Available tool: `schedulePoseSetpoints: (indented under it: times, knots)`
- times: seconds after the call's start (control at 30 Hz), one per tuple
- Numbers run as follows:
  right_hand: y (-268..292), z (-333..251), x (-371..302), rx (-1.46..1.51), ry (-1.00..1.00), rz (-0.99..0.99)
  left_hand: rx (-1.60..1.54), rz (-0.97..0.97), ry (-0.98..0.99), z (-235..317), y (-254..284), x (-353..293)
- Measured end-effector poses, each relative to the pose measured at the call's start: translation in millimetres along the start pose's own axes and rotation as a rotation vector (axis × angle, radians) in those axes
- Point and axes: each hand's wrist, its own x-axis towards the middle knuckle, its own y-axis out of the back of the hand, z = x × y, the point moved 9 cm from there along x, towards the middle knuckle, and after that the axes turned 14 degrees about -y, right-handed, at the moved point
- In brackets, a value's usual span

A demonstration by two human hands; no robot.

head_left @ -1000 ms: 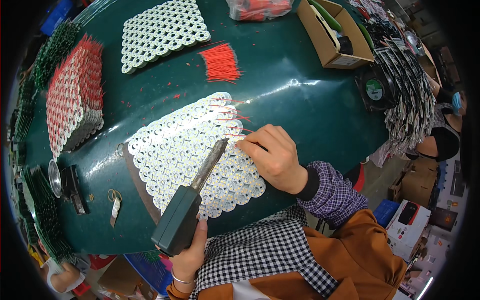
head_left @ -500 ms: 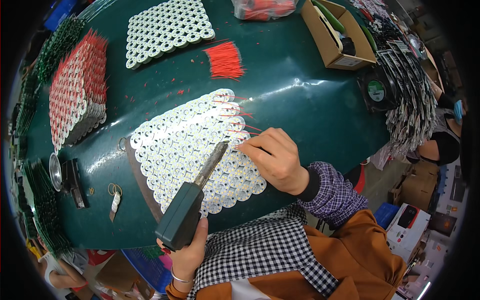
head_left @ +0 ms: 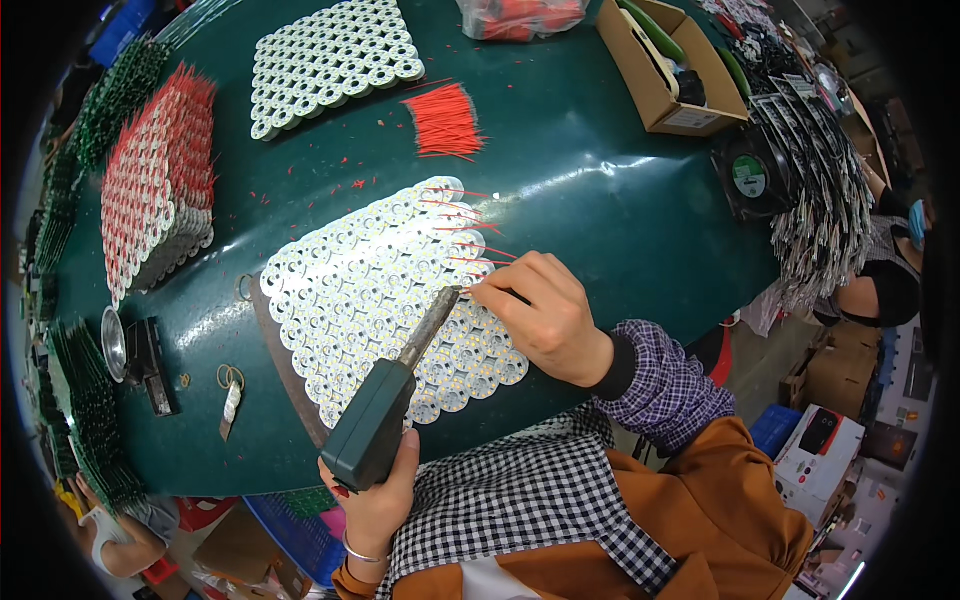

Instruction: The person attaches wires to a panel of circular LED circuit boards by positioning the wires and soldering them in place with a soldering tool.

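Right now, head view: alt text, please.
The left hand holds a dark-green soldering tool, its tip over a panel of round white circuit boards; the right hand pinches beside it. Red wires stick out along the panel's right edge; a red wire bundle lies beyond.

- Check finish on the tabletop.
- Glossy, smooth, visibly reflective.
- And on the soldering iron?
- Matt plastic on the housing, dull, rough-looking metal on the barrel.
- Confirm cloth on sleeve and apron.
- Confirmed, matt woven look on both.
- Box and bag up top?
- Matt cardboard on the first; crinkled, shiny, clear plastic on the second.
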Motion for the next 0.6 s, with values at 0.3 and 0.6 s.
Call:
schedulePoseSetpoints:
  times: [0.3, 0.6]
  knots:
    - [-0.4, -0.8, 0.3, -0.024, -0.002, 0.006, 0.03, -0.02, -0.035, -1.6, 2.8, -1.3]
    - [11.3, -8.5, -1.9, -0.037, 0.016, 0.064, -0.023, -0.042, -0.034, 0.3, 8.1, -10.8]
